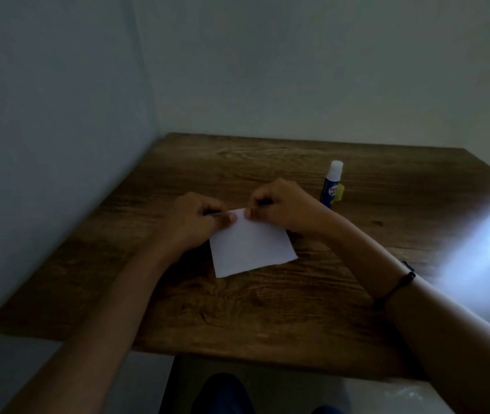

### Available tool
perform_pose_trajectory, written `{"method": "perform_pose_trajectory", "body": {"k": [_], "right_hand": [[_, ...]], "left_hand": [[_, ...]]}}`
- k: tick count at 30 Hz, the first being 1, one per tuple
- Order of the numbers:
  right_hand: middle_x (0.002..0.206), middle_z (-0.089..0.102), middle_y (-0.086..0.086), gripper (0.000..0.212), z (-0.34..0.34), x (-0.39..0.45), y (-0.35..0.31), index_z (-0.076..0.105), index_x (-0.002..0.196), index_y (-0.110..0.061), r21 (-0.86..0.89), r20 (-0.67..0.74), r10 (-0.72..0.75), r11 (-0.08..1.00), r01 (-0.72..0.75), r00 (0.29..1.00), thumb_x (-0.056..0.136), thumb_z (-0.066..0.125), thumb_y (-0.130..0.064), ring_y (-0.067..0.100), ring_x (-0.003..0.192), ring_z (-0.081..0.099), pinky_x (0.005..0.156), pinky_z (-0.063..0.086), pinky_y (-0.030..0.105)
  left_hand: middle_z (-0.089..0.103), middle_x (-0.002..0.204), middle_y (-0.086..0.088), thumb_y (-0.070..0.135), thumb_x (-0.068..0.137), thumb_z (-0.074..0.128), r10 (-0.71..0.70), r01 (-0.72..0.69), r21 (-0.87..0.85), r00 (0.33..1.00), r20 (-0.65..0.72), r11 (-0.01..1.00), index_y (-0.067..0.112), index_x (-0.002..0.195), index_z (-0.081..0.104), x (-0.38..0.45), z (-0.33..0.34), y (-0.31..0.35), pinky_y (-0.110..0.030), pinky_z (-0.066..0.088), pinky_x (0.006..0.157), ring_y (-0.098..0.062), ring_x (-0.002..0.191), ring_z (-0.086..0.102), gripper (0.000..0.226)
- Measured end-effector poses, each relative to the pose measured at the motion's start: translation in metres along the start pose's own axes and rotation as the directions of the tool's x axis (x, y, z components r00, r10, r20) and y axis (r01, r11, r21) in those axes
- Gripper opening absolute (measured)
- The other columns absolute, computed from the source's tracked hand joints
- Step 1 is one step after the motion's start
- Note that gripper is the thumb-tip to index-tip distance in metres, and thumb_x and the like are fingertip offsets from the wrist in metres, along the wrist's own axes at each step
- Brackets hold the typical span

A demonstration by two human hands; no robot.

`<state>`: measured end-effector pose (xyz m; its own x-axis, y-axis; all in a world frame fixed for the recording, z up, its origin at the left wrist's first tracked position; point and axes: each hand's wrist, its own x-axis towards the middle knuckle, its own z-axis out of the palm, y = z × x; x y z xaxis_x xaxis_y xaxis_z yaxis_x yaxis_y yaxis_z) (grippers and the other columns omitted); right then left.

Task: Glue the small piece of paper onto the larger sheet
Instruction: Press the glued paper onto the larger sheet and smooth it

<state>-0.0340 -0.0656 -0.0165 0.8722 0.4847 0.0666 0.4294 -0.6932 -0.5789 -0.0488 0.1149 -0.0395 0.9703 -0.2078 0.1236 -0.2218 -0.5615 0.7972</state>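
A white sheet of paper (251, 248) lies on the wooden table (267, 309), slightly rotated. My left hand (191, 218) and my right hand (279, 207) both pinch its far edge, thumbs and fingertips nearly touching each other at the top. Whether a separate small piece sits between the fingers is too dim to tell. A glue stick (331, 183) with a blue body and white cap stands upright just behind my right hand, with a small yellow item (340, 192) beside it.
The table sits in a corner, with walls on the left and at the back. A dark band (396, 288) circles my right forearm. Bright light falls across the table's right side. My legs show below the front edge.
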Motion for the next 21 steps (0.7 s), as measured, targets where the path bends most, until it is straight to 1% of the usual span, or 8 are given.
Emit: {"method": "perform_pose_trajectory", "body": {"k": [5, 8, 10, 12, 15, 17, 19, 21], "right_hand": [[0.079, 0.061, -0.006, 0.011, -0.006, -0.002, 0.003, 0.063, 0.077, -0.018, 0.15, -0.042, 0.12, 0.982, -0.112, 0.992, 0.086, 0.058, -0.021, 0.009, 0.069, 0.056, 0.055, 0.048, 0.022], [0.072, 0.061, -0.007, 0.011, -0.004, -0.001, 0.004, 0.064, 0.076, -0.014, 0.253, -0.129, 0.171, 0.958, -0.135, 0.977, 0.084, 0.061, -0.019, 0.006, 0.063, 0.053, 0.053, 0.042, 0.02], [0.081, 0.065, 0.001, 0.013, -0.003, -0.001, 0.004, 0.066, 0.081, -0.007, 0.255, -0.173, 0.151, 0.961, -0.104, 0.973, 0.084, 0.061, -0.018, 0.013, 0.075, 0.059, 0.065, 0.046, 0.027], [0.086, 0.065, 0.008, 0.015, -0.002, -0.001, 0.001, 0.064, 0.084, -0.003, 0.214, -0.164, 0.089, 0.975, -0.053, 0.982, 0.085, 0.059, -0.018, 0.019, 0.084, 0.059, 0.075, 0.046, 0.033], [0.08, 0.062, 0.002, 0.012, 0.0, 0.0, -0.001, 0.064, 0.083, -0.008, 0.164, -0.202, 0.057, 0.986, -0.023, 0.978, 0.085, 0.059, -0.018, 0.014, 0.079, 0.055, 0.067, 0.04, 0.026], [0.085, 0.065, 0.001, 0.009, 0.002, 0.001, 0.002, 0.065, 0.083, -0.011, 0.171, -0.284, 0.085, 0.985, -0.037, 0.955, 0.084, 0.059, -0.017, 0.012, 0.083, 0.057, 0.066, 0.041, 0.022], [0.084, 0.067, -0.002, 0.006, 0.005, 0.002, 0.003, 0.065, 0.079, -0.012, 0.187, -0.342, 0.092, 0.982, -0.028, 0.935, 0.083, 0.061, -0.015, 0.008, 0.082, 0.058, 0.066, 0.042, 0.017], [0.08, 0.065, -0.005, 0.008, 0.008, 0.005, 0.001, 0.065, 0.077, -0.012, 0.189, -0.373, 0.09, 0.982, -0.019, 0.923, 0.083, 0.061, -0.015, 0.003, 0.076, 0.056, 0.062, 0.039, 0.01]], "left_hand": [[0.061, 0.074, 0.019, 0.027, 0.077, 0.065, -0.093, 0.08, -0.12, 0.991, -0.099, 0.989, 0.033, 0.055, 0.068, -0.003, -0.003, -0.007, -0.025, 0.038, 0.058, -0.004, 0.074, 0.055, 0.023], [0.07, 0.068, 0.013, 0.022, 0.076, 0.066, -0.097, 0.11, -0.105, 0.987, 0.125, 0.988, 0.032, 0.062, 0.073, -0.008, -0.013, -0.005, -0.027, 0.046, 0.066, -0.006, 0.071, 0.062, 0.018], [0.072, 0.075, 0.015, 0.032, 0.075, 0.065, -0.08, 0.081, 0.011, 0.943, 0.324, 0.997, 0.031, 0.07, 0.074, -0.006, -0.023, 0.004, -0.026, 0.048, 0.07, -0.005, 0.071, 0.065, 0.01], [0.072, 0.077, 0.006, 0.051, 0.068, 0.06, -0.06, 0.019, 0.104, 0.911, 0.408, 0.994, 0.023, 0.078, 0.073, 0.006, -0.024, 0.015, -0.022, 0.046, 0.065, -0.008, 0.068, 0.064, 0.032], [0.057, 0.065, -0.01, 0.051, 0.073, 0.06, 0.016, -0.056, 0.102, 0.933, 0.358, 0.993, 0.003, 0.072, 0.064, 0.025, -0.008, 0.028, -0.018, 0.037, 0.05, -0.014, 0.054, 0.05, 0.048], [0.053, 0.067, -0.016, 0.048, 0.075, 0.06, 0.077, -0.086, 0.02, 0.955, 0.287, 0.996, -0.007, 0.078, 0.062, 0.032, 0.001, 0.023, -0.026, 0.033, 0.051, -0.019, 0.056, 0.043, 0.055], [0.056, 0.063, -0.012, 0.051, 0.071, 0.058, 0.129, -0.12, -0.048, 0.953, 0.276, 0.992, -0.003, 0.075, 0.065, 0.035, 0.004, 0.015, -0.024, 0.031, 0.049, -0.018, 0.053, 0.043, 0.055], [0.06, 0.053, 0.007, 0.049, 0.071, 0.057, 0.162, -0.138, -0.112, 0.955, 0.248, 0.984, 0.017, 0.064, 0.07, 0.036, 0.005, 0.008, -0.017, 0.034, 0.045, -0.005, 0.046, 0.047, 0.036]]}}
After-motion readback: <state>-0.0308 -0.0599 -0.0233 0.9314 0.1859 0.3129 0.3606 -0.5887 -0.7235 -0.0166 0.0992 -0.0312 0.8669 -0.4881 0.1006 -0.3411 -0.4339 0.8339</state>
